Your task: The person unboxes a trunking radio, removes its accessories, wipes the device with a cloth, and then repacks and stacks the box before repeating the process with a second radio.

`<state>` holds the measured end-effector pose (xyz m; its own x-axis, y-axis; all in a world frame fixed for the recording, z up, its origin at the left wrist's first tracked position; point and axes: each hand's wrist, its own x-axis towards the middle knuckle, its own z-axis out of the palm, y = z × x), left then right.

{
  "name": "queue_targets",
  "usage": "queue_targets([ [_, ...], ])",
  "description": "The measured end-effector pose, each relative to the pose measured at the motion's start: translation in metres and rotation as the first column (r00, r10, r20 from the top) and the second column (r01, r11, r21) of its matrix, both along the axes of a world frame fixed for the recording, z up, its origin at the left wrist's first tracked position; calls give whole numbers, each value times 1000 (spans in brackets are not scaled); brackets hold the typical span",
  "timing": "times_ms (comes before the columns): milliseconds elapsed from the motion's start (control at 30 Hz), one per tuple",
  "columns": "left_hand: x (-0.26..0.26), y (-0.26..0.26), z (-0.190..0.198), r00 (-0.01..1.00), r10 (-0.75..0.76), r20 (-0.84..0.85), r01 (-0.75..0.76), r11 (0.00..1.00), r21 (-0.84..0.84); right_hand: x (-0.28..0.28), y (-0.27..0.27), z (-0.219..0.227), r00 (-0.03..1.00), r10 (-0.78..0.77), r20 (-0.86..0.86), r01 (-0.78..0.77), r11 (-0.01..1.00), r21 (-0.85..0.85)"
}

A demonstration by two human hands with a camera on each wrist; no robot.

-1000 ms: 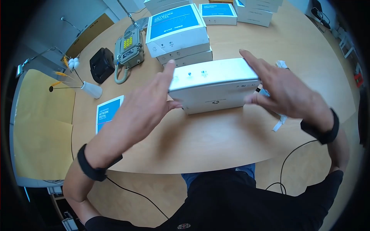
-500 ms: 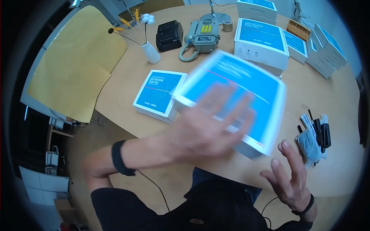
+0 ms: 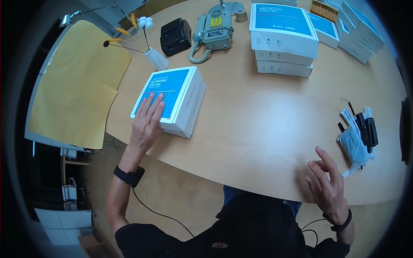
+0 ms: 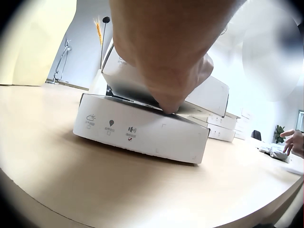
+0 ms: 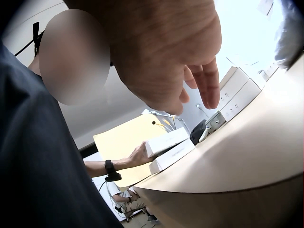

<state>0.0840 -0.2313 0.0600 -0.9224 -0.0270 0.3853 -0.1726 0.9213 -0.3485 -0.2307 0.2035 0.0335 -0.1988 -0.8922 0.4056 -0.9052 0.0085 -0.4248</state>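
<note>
In the head view, a white box with a blue top (image 3: 176,81) sits over a second box at the table's left. My left hand (image 3: 145,129) grips its near edge, fingers spread on the blue top. The left wrist view shows the upper box (image 4: 212,94) tilted above the lower box (image 4: 142,130), with a digit at the gap. A narrow gap also shows between them in the right wrist view. Over the table's front right edge, my right hand (image 3: 329,189) holds nothing, its fingers loosely bent.
Stacked boxes (image 3: 284,43) stand at the back, with more boxes (image 3: 355,43) to their right. A telephone (image 3: 215,32), black device (image 3: 175,36) and white vase (image 3: 157,59) are behind the gripped box. A pouch with black items (image 3: 353,146) lies at right.
The large box has moved left, from mid-table onto the smaller-looking box there, carried by my left hand. My right hand has let go of it and drawn back toward the table's front edge.
</note>
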Motion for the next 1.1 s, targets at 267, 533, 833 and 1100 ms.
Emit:
queue_targets([
  [267, -1, 15, 47, 901, 166, 400, -239, 961, 140, -16, -6, 14, 955, -5, 296, 3, 1000, 8],
  [533, -85, 39, 34, 926, 329, 187, -370, 892, 259, -129, -136, 71, 335, -294, 895, 353, 920, 170],
  [833, -87, 24, 31, 842, 426, 330, -531, 761, 373, -184, -202, 71, 618, -341, 708, 221, 940, 260],
  [1100, -271, 0, 64, 961, 255, -106, 33, 275, 961, -204, -221, 37, 610, -310, 730, 191, 951, 244],
])
